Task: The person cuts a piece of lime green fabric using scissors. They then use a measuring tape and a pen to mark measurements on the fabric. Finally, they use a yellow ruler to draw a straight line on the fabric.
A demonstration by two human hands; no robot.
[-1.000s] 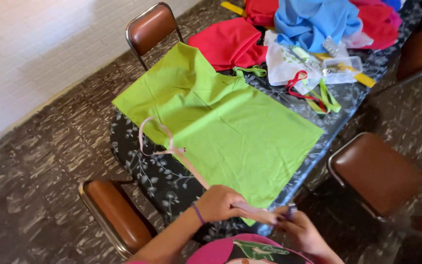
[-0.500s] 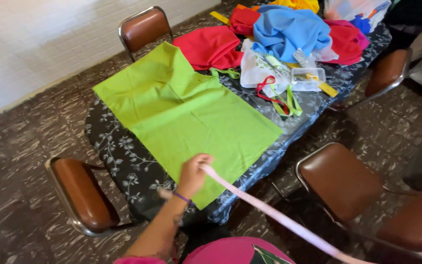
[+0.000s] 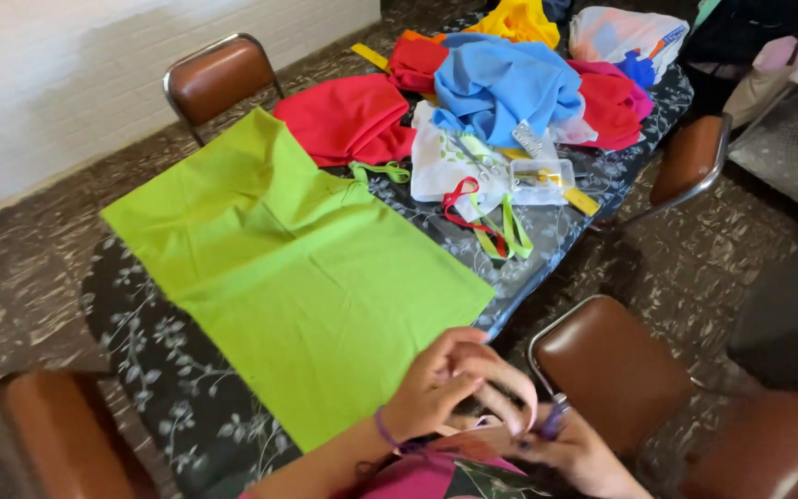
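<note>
Left hand curled over right hand, fingers bent.

Lime green cloth, dark floral tablecloth, red & blue fabric.

Left hand and right hand together pinching pale pink tape, lime green cloth on patterned table, brown chair beside.
</note>
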